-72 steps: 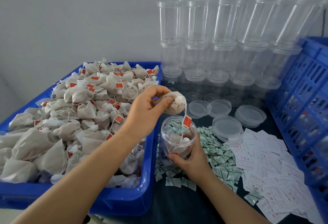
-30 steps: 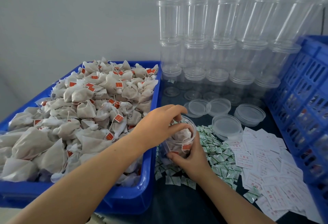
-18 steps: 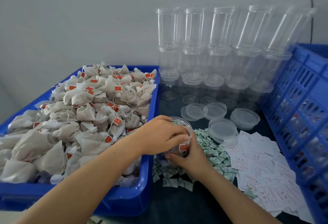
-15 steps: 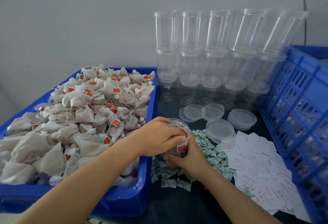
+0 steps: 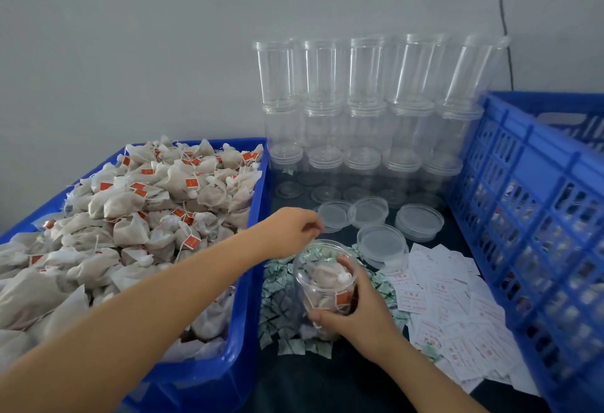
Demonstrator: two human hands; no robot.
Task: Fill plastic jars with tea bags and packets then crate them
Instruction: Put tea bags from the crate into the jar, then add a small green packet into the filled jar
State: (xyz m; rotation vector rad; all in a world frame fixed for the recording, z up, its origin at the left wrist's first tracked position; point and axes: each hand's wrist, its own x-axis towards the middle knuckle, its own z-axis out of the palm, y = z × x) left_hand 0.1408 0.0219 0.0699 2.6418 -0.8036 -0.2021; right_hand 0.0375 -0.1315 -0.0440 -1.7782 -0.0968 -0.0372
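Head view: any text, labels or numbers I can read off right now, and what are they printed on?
Nothing reads clearly.
Red tags on the tea bags: pale marks, too small.
Red tag in the jar held by the right hand: blurred.
White packets: red boxed print, too blurred.
Green packets: pattern only, unreadable.
Lids, empty jars, blue crate: no text seen.

I see soft, even, dimmish light, faint shadows, slight motion blur throughout, and wide-angle bending at the edges.
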